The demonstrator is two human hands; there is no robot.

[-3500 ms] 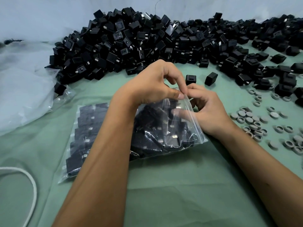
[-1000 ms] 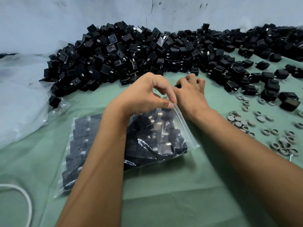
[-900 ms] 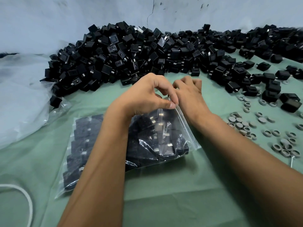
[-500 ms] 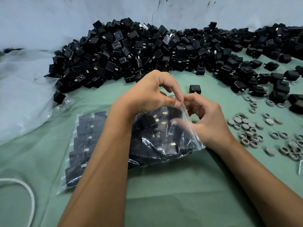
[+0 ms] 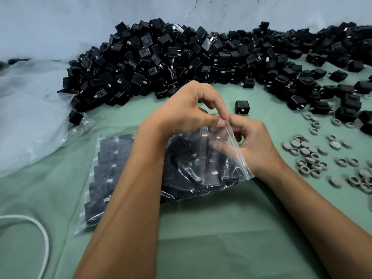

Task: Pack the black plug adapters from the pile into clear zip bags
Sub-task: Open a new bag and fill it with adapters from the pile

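The right hand [image 5: 255, 146], back from its reach toward the heap of black plug adapters [image 5: 181, 57], pinches the clear zip bag [image 5: 203, 168] mouth mid-frame beside the left hand [image 5: 187, 111], also pinching; sealing looks imminent.

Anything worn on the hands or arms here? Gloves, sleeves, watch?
Nothing worn. The left hand and right hand are bare, no gloves, and no rings visible. Both forearms are bare to the frame edge: no sleeves, watch or wristband in view. Fingernails look short.

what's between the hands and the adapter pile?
Head view: one loose adapter on bare green cloth, between the hands and the pile.
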